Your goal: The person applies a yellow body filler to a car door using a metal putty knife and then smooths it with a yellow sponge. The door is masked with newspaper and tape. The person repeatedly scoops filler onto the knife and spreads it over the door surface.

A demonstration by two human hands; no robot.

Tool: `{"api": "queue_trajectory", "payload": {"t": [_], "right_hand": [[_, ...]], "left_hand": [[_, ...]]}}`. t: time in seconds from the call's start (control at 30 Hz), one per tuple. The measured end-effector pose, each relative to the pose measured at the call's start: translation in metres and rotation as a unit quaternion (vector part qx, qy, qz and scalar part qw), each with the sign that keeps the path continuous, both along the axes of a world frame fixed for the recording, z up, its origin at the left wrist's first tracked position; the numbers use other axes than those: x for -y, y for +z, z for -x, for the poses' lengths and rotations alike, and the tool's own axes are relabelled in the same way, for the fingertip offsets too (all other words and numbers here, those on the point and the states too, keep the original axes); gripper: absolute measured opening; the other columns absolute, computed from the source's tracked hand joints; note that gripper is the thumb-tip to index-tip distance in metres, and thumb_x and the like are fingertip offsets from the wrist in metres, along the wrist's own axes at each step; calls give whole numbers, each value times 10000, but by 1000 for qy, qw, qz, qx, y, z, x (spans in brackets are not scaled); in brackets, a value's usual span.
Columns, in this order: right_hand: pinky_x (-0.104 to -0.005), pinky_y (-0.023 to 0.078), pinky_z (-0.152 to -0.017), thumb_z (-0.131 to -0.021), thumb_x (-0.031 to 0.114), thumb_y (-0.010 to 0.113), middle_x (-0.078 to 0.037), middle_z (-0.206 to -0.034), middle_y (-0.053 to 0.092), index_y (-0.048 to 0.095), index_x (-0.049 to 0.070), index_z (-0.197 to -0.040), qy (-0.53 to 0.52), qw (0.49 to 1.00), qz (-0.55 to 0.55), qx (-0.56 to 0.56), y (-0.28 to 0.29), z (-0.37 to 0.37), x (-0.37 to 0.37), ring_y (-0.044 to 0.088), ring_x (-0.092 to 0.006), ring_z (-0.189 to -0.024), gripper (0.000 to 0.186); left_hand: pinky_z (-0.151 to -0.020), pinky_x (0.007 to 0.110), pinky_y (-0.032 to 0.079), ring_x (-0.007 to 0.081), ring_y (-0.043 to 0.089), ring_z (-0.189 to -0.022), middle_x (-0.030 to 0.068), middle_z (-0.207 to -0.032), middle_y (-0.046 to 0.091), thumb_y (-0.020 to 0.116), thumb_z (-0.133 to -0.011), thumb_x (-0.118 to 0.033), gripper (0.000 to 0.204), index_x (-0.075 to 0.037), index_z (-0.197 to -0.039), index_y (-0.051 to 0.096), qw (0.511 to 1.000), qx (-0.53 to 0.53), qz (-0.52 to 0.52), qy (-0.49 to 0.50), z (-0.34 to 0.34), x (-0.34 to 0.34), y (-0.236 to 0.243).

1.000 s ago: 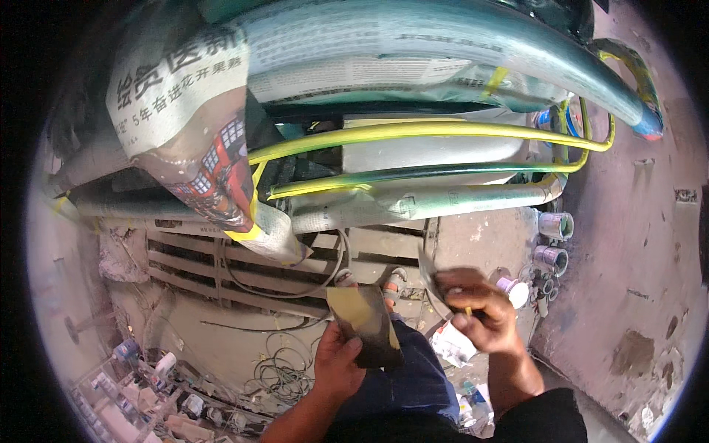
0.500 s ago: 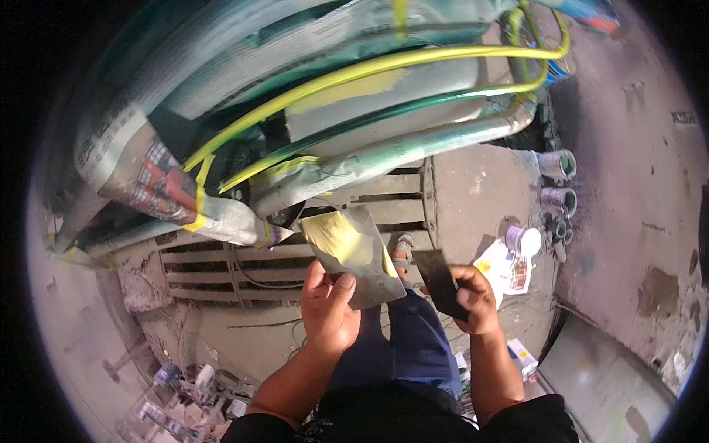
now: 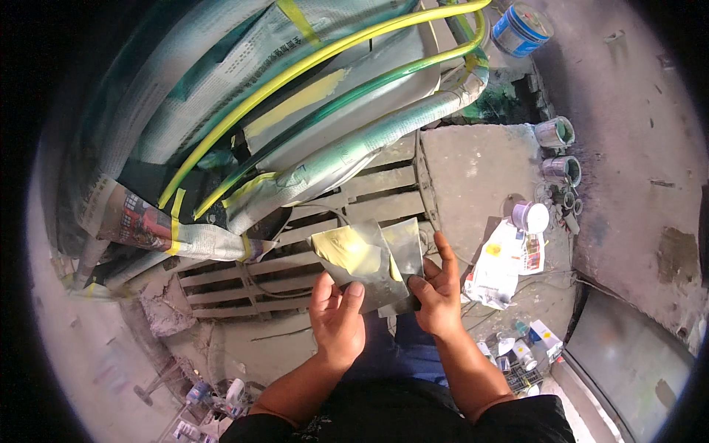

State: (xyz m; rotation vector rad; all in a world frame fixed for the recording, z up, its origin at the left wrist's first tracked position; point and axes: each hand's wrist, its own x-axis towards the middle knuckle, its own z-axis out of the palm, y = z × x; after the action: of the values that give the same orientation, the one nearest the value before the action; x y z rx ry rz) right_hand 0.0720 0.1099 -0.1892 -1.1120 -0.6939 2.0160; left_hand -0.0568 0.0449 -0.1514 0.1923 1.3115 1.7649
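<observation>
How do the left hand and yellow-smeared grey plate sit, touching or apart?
Touching: the head view shows the left hand holding the yellow-smeared grey plate, thumb over its near edge.

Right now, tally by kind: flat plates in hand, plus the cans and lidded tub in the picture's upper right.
Flat plates: 2, one in the left hand, one in the right hand
Blue can: 1
Grey cans: 2
White-lidded tub: 1
Total: 6

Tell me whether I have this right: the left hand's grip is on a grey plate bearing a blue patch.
Not quite: the head view shows a yellow patch, not blue. The grip of the left hand is indeed on the grey plate.
</observation>
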Motion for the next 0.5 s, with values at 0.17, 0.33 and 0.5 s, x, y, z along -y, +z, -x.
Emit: {"api": "queue_trajectory", "payload": {"t": [0.17, 0.33, 0.5], "right_hand": [[-353, 337, -1066, -835, -126, 460, -175, -1442, 383, 197, 24, -1477, 54, 996, -67, 13, -8, -29, 4, 396, -241, -1321, 710], [-355, 334, -1070, -845, -117, 554, -164, -1422, 415, 258, 14, -1444, 29, 999, -44, -9, 2, -33, -10, 424, -235, -1301, 681], [-359, 425, -983, -805, -89, 608, -153, -1236, 568, 291, 24, -1421, 30, 999, -31, 4, 9, -51, -33, 551, -235, -1138, 702]], "left_hand": [[-989, 307, 387, 148, 522, -1132, 89, -1232, 566, 554, -903, 24, 388, 16, -1286, 487, 999, -8, 28, 19, -15, -10, -3], [-986, 306, 383, 142, 519, -1120, 77, -1225, 566, 548, -924, 3, 361, 10, -1279, 487, 999, -6, 38, 9, -34, -26, 6], [-890, 267, 421, 104, 516, -1009, 44, -1153, 550, 571, -939, -40, 268, 3, -1195, 507, 998, -37, 33, -27, -50, -30, 8]]}}
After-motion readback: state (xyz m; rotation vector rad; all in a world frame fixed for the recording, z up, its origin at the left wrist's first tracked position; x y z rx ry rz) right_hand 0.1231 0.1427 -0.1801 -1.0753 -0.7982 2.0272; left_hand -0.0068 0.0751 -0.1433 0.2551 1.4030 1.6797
